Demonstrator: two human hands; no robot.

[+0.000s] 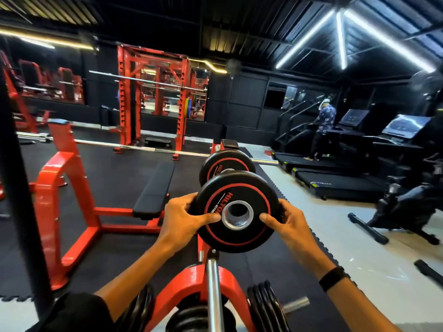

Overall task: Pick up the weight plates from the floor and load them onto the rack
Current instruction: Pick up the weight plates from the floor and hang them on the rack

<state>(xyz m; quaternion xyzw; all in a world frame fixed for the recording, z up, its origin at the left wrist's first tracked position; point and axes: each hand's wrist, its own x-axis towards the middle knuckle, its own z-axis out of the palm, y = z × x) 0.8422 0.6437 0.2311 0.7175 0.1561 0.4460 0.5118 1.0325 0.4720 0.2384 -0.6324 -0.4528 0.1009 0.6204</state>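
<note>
I hold a small black weight plate (239,195) with a red ring and a steel centre hole upright in front of me. My left hand (183,220) grips its left edge, thumb lying across the face. My right hand (286,222) grips the right edge the same way. Just behind it a second, similar plate (217,164) stands upright. Below me rises the red plate rack (191,281) with a steel peg (213,291) pointing up toward the held plate. Black plates hang on the rack's left side (141,307) and right side (266,305).
A red bench frame (64,188) with a black pad (155,188) stands on the left. A red power rack (153,99) is farther back with barbells on the floor. Treadmills (335,180) and a person (322,130) are at right, an exercise bike (405,207) closer.
</note>
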